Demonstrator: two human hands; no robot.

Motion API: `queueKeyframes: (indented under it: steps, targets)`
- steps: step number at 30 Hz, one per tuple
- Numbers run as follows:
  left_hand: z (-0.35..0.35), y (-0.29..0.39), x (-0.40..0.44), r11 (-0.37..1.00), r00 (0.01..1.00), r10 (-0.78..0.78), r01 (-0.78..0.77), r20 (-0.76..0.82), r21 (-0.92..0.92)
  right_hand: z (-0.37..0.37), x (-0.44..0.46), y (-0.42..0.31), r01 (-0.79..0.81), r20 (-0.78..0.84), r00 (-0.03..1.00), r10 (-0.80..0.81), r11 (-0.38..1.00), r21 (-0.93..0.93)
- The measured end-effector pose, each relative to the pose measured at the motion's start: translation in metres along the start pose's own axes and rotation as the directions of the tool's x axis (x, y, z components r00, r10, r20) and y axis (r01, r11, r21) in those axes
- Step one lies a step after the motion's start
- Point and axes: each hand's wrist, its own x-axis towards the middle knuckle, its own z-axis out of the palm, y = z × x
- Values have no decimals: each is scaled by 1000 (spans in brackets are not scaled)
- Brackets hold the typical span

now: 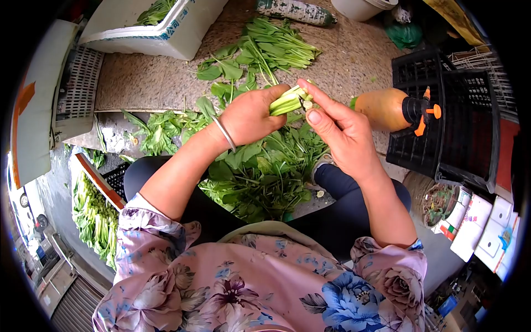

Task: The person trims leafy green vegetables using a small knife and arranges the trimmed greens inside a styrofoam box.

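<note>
head view: the left hand [251, 115], a silver bangle [224, 134] circling its wrist, is gripping a small bunch of leafy green stems [285, 104], fingers curling tightly around it. the right hand [345, 130] is pinching its thumb and forefinger narrowly about the bunch's pale cut ends; whether anything else is hiding there, i cannot tell. the bunch is hanging above the near edge of a speckled worktop [351, 58], over a heap of loose greens [257, 171] lying between the legs. a white foam box [185, 39] is standing on the left; an orange-fitted bottle [381, 108] is sitting beside black crates [467, 135].
</note>
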Motion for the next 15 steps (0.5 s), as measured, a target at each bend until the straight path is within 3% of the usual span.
queueKeyframes:
  steps: [6, 8, 9, 15]
  targets:
    - [3, -3, 0, 997, 1000, -11, 13, -25, 79, 3, 0, 1, -46, -3, 999, 46, 998, 42]
    - [4, -1, 0, 995, 1000, 10, -10, 5, 103, 8, -1, 3, 89, -142, 984, -108, 987, -137]
    - [5, -1, 1, 997, 999, 46, -47, 7, 65, 7, -3, -1, -2, -141, 990, -13, 994, -108]
    - [5, -1, 6, 997, 999, -7, 3, 39, 82, 5, -2, 1, -37, -215, 977, 0, 985, -171]
